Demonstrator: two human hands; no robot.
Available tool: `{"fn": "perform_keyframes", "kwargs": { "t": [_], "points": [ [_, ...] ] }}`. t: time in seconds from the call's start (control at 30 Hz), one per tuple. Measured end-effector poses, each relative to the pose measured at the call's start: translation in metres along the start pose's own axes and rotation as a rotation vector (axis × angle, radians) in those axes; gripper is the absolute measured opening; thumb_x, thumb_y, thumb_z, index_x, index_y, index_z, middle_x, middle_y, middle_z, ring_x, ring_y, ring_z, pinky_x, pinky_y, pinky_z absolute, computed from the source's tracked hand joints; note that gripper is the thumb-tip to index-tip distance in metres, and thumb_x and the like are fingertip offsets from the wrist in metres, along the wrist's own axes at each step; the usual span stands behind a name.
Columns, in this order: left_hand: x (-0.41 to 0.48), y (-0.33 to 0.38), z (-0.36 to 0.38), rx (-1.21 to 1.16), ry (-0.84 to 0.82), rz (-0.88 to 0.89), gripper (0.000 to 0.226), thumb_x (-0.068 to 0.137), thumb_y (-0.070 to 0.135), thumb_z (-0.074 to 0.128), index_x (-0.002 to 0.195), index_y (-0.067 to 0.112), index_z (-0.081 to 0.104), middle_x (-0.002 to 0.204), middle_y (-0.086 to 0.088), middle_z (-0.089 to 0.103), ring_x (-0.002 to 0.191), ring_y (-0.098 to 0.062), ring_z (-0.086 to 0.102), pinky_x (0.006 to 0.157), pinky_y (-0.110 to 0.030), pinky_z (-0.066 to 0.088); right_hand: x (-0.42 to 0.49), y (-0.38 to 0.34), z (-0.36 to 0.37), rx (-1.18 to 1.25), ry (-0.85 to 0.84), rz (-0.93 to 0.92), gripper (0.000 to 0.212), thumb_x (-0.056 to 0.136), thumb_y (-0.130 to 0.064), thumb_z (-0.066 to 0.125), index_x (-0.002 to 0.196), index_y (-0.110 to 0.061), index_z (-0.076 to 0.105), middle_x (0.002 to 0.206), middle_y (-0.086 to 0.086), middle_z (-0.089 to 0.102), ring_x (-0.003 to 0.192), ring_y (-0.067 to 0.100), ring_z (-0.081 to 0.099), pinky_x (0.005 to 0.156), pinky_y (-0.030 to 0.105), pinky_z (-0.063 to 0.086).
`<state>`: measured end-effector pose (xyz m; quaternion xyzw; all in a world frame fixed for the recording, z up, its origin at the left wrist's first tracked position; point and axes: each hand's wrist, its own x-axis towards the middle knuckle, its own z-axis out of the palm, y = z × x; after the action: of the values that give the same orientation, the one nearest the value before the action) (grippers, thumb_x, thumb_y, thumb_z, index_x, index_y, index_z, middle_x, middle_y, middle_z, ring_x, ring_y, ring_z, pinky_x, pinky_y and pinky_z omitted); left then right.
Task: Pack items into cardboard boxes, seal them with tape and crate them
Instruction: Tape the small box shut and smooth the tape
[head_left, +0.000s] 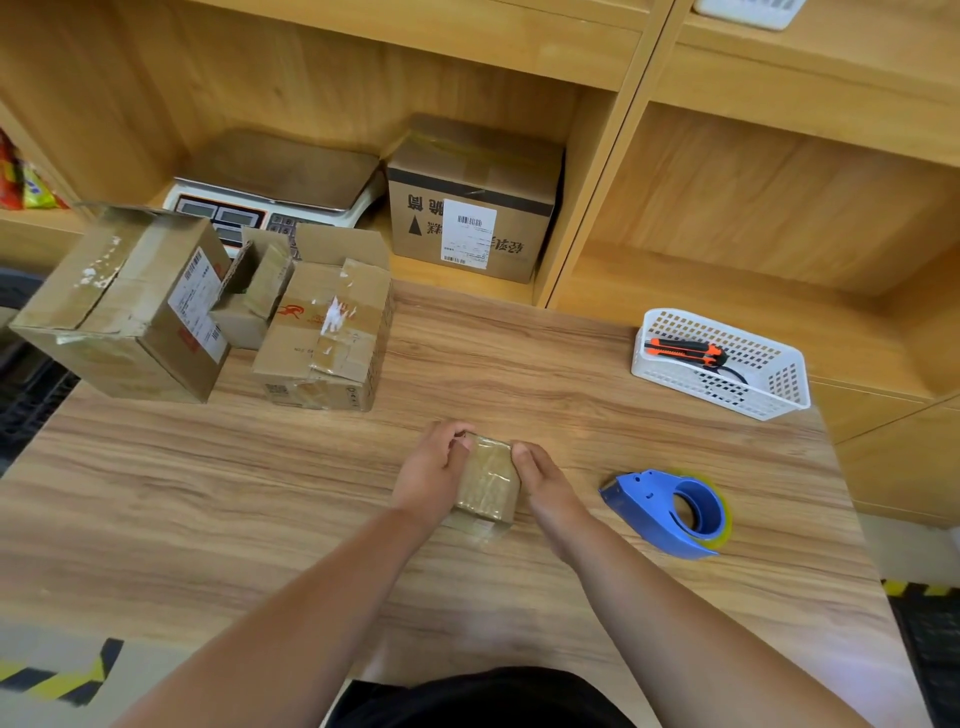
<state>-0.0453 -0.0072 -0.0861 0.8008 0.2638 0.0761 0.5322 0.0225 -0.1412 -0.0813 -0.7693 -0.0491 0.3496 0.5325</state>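
Your small taped box (488, 480) sits on the tabletop (260, 493) between both hands. Your left hand (434, 467) is at its 9 o'clock, fingers curled round the far corner. Your right hand (545, 478) lies at its 3 o'clock, fingers straight and together against the side. The blue tape dispenser (675, 512) rests farther out at 3 o'clock.
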Motion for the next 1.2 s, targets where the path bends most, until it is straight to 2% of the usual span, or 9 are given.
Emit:
{"fn": "perform_keyframes", "kwargs": {
  "t": [0.2,0.33,0.4,0.6,0.77,0.9,1.03,1.13,1.2],
  "points": [
    [-0.006,0.016,0.000,0.239,0.009,-0.101,0.024,0.091,0.034,0.054,0.109,0.018,0.051,0.108,0.000,0.051,0.089,-0.014,0.051,0.073,-0.026,0.038,-0.008,0.005,0.003,-0.005,-0.013,-0.019,0.036,0.102,-0.043,0.023,0.128,-0.033,0.045,0.123,-0.006,0.054,0.114,0.008,0.048,0.082,0.015,0.037],
    [-0.011,0.031,0.000,0.388,-0.164,-0.112,0.075,0.065,0.042,0.074,0.125,0.014,0.038,0.117,-0.001,0.040,0.106,-0.018,0.045,0.085,-0.028,0.040,0.000,0.005,0.004,0.091,-0.007,0.048,0.042,0.099,-0.053,0.022,0.137,-0.045,0.038,0.140,-0.004,0.049,0.127,0.012,0.045,0.109,0.033,0.035],
    [-0.014,0.032,0.001,0.426,-0.156,-0.089,0.095,0.061,0.050,0.078,0.131,0.009,0.031,0.122,-0.004,0.036,0.114,-0.022,0.042,0.095,-0.031,0.040,0.001,-0.001,0.005,0.094,0.004,0.049,0.039,0.098,-0.057,0.021,0.134,-0.054,0.035,0.143,-0.007,0.043,0.126,0.012,0.045,0.107,0.035,0.037],
    [-0.016,0.023,0.004,0.246,-0.027,-0.140,0.106,0.064,0.049,0.077,0.142,0.006,0.019,0.133,-0.004,0.031,0.124,-0.020,0.039,0.098,-0.027,0.037,-0.006,-0.010,0.015,-0.094,0.083,-0.145,0.046,0.102,-0.047,0.022,0.145,-0.035,0.032,0.148,-0.005,0.036,0.140,0.012,0.025,0.118,0.036,0.016],
    [-0.020,-0.003,-0.012,0.112,-0.049,-0.118,0.100,0.061,0.027,0.075,0.144,0.015,0.022,0.138,0.001,0.033,0.130,-0.017,0.031,0.109,-0.036,0.032,-0.003,-0.005,0.015,-0.172,0.248,-0.202,0.067,0.090,-0.064,0.028,0.133,-0.022,0.056,0.132,-0.005,0.053,0.132,0.018,0.039,0.114,0.041,0.026],
    [-0.026,-0.020,-0.017,0.096,-0.096,-0.067,0.093,0.062,0.019,0.078,0.140,0.022,0.028,0.122,0.009,0.036,0.118,-0.011,0.034,0.102,-0.030,0.033,0.000,0.001,0.008,-0.209,0.235,0.000,0.063,0.095,-0.050,0.045,0.146,-0.015,0.034,0.149,0.006,0.032,0.140,0.023,0.026,0.116,0.039,0.021],
    [-0.030,-0.039,-0.022,0.119,-0.078,-0.011,0.085,0.064,0.004,0.073,0.139,0.017,0.034,0.124,0.004,0.046,0.120,-0.018,0.041,0.098,-0.027,0.032,0.002,0.013,0.021,-0.268,0.179,0.070,0.114,0.055,-0.093,0.047,0.134,-0.011,0.043,0.135,0.007,0.049,0.126,0.025,0.046,0.105,0.046,0.040],
    [-0.033,-0.047,-0.023,-0.009,-0.180,-0.137,0.099,0.062,0.004,0.067,0.147,0.023,0.022,0.125,0.000,0.052,0.115,-0.018,0.051,0.089,-0.024,0.042,0.003,0.009,0.035,-0.402,0.177,0.077,0.110,0.054,-0.082,0.055,0.133,-0.006,0.041,0.132,0.011,0.050,0.125,0.028,0.046,0.103,0.045,0.041],
    [-0.034,-0.046,-0.023,-0.116,-0.229,-0.223,0.111,0.056,0.020,0.067,0.150,0.028,0.009,0.130,-0.002,0.051,0.116,-0.019,0.052,0.089,-0.028,0.048,-0.001,0.002,0.042,-0.539,0.174,0.064,0.119,0.063,-0.075,0.062,0.147,-0.003,0.020,0.148,0.012,0.033,0.138,0.030,0.030,0.112,0.042,0.030]
  ]
}}
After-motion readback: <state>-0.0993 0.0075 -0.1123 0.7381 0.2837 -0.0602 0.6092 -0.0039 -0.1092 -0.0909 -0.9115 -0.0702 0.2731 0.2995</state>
